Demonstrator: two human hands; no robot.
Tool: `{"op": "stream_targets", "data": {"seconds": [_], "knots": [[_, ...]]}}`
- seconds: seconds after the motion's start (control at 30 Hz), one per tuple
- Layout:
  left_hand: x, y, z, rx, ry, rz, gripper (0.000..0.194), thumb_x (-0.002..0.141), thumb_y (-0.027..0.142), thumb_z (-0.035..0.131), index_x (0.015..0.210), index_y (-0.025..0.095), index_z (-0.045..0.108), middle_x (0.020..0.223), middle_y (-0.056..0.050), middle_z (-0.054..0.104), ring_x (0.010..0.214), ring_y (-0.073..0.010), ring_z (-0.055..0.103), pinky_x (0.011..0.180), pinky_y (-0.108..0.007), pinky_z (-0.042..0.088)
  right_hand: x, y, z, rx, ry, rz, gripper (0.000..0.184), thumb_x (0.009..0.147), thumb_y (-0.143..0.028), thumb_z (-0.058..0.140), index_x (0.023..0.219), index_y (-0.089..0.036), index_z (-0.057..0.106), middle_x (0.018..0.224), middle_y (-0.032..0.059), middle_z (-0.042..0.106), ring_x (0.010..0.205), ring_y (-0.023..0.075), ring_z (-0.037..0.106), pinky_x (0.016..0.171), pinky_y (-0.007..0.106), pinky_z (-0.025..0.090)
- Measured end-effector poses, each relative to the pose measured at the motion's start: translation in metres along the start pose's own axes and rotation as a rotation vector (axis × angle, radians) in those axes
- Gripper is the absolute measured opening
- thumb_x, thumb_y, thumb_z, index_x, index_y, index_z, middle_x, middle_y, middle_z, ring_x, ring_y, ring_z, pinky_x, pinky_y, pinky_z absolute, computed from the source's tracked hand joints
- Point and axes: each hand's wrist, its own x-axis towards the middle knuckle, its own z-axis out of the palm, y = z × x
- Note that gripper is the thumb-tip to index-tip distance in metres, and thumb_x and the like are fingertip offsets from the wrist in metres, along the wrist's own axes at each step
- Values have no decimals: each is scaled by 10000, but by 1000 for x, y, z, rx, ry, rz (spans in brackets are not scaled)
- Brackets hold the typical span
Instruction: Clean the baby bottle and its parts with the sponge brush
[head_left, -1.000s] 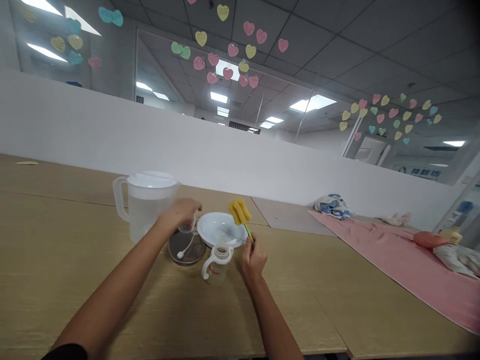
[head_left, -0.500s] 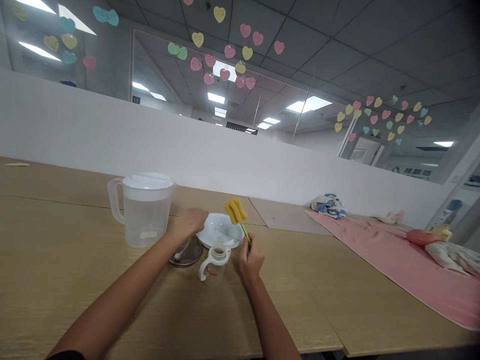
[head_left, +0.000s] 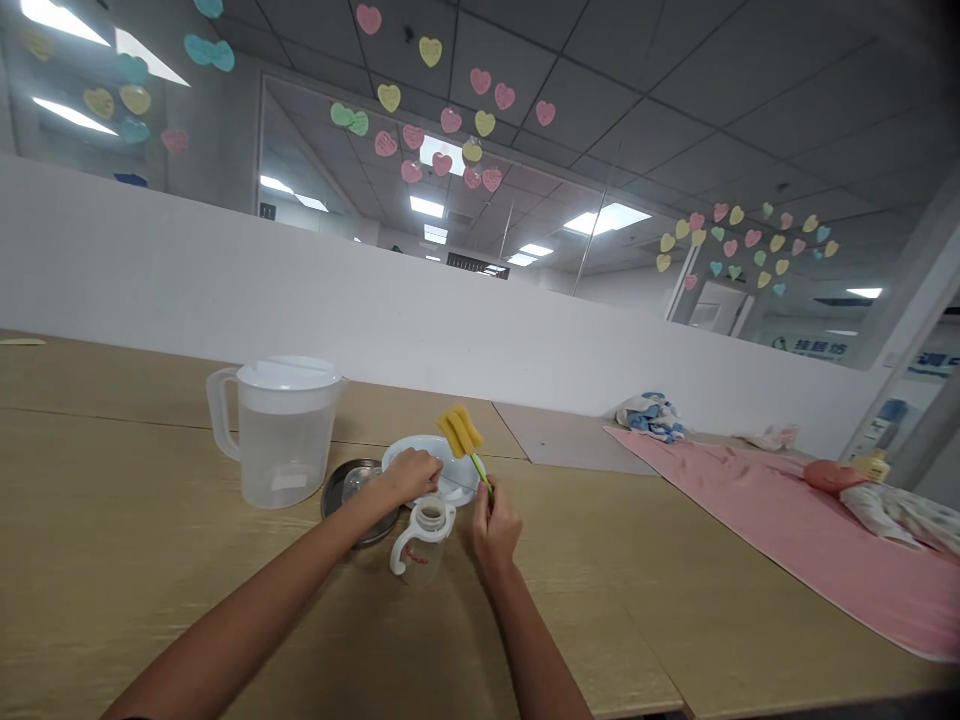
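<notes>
My right hand grips the green handle of a bottle brush, whose yellow sponge head points up and away. My left hand is over the near left part of a white bowl, its fingers curled in; whatever they hold is hidden. Just in front of the bowl, an uncapped clear baby bottle with a white handle ring stands upright between my forearms. Partly under my left wrist lies a round metal dish with a clear cap in it.
A lidded clear pitcher stands on the left of the wooden table. On the right a pink cloth is spread, with a crumpled blue and white cloth behind it. A white partition borders the back.
My left hand has moved right, from above the metal dish to over the bowl. The white straw seen in the dish earlier no longer shows there. The brush stays in my right hand.
</notes>
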Motion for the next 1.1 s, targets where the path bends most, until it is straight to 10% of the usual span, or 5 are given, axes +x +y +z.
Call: {"op": "stream_targets", "data": {"seconds": [0.6,0.8,1.1], "knots": [[-7,-36,-55,-544,443,-66,316,800,330,464,975,152,657,995,-80,686,901,-199,621,809,-298,465,2,-3,-2,-9,-45,79,403,913,-374,323,858,-143,648,605,30,616,511,121,533,515,214,342],[-27,-14,-85,-900,303,76,322,764,366,543,988,149,624,1048,-65,665,959,-185,593,860,-314,457,3,-1,-2,-17,-38,94,406,909,-369,328,884,-140,662,677,52,659,551,124,565,527,213,362],[-44,-2,-106,-356,548,-126,293,837,391,451,882,156,621,903,-40,655,852,-173,581,766,-274,433,-4,-2,-3,145,26,-62,277,877,-289,430,819,-129,648,615,26,611,516,90,521,539,188,388]]}}
